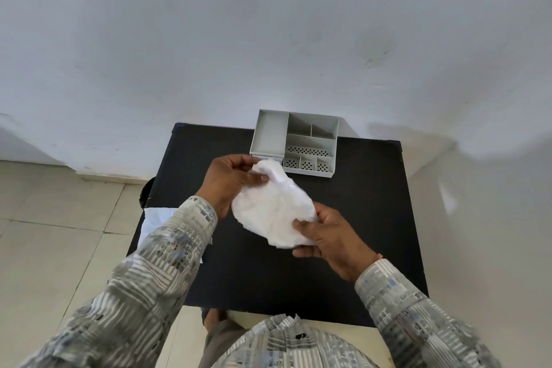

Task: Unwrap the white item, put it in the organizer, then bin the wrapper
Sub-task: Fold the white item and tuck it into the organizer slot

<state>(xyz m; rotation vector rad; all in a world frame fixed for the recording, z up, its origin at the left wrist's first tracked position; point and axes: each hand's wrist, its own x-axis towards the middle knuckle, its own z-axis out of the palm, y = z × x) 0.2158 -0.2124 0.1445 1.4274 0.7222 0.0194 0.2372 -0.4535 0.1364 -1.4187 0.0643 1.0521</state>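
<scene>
Left hand (231,181) and right hand (325,236) both grip the white bundle (273,207) mid-frame, below the organizer (295,143), above the tabletop (373,218).

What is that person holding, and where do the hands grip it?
A white wrapped bundle, held above the table. The left hand pinches its far top end; the right hand grips its near lower edge.

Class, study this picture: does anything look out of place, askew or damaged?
One thing: the grey organizer sits at the black table's far edge, its back seeming to overhang. Both hands, left hand and right hand, hold the white wrapped bundle above the table; nothing looks spilled or damaged.
</scene>
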